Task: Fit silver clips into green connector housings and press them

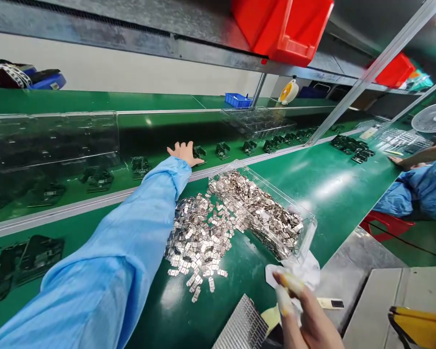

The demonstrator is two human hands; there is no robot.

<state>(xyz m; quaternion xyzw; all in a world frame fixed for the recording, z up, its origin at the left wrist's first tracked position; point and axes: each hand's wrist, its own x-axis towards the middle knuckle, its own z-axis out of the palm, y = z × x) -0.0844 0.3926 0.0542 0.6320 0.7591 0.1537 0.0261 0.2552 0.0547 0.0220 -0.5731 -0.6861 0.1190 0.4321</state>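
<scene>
My left hand [183,153] reaches over the belt at the far side of the green bench, its fingers spread. The thumb lies beside a small dark circuit board [199,152]; whether they touch I cannot tell. My right hand [314,322], low at the right, wears pale finger covers, and its thumb and fingertip are drawn together. Something white shows by its palm, too blurred to make out. Between the hands, small silver metal pieces [203,237] lie heaped on the bench, and a clear plastic tray [308,232] holds many more.
More boards [222,150] sit along the belt. Clear trays [54,138] stand at the left, near dark boards [39,257]. A metal grid block [241,327] lies at the front. A red bin [279,29] hangs overhead. At right, a co-worker's blue sleeve [432,179] shows beside a board pile [352,147].
</scene>
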